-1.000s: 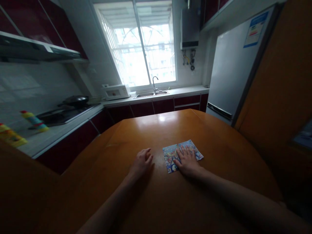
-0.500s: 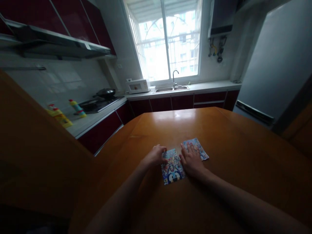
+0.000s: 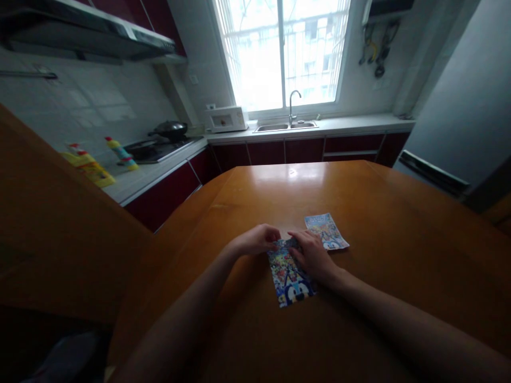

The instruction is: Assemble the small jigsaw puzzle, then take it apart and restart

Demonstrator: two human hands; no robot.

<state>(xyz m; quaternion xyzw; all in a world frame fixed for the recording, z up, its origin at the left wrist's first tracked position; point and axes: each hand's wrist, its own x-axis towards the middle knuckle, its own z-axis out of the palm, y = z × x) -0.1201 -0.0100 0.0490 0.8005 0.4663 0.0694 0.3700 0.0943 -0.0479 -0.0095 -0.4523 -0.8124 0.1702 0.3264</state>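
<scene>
A small colourful picture sheet (image 3: 290, 274) with slightly uneven edges lies on the wooden table, a large blue cartoon dog face at its near end. At its far left corner, my left hand (image 3: 259, 239) is closed with thumb and fingertips on the edge. My right hand (image 3: 313, 256) grips the far right part of the sheet between thumb and fingers, covering some of it. The sheet's far edge seems a little raised between the hands. Just beyond my right hand is a second, similar printed sheet (image 3: 327, 230), lying flat and untouched.
The brown wooden table (image 3: 223, 229) fills the foreground. Behind it are a counter with a double sink (image 3: 273, 127), a microwave (image 3: 227, 119), and a stove with a lidded wok (image 3: 171, 129). Yellow bottles (image 3: 93, 169) stand at the left; a fridge (image 3: 451, 117) is at the right.
My right hand has left the second sheet and moved onto the far edge of the nearer one. My left hand has closed on that sheet's corner. The view has tilted down slightly.
</scene>
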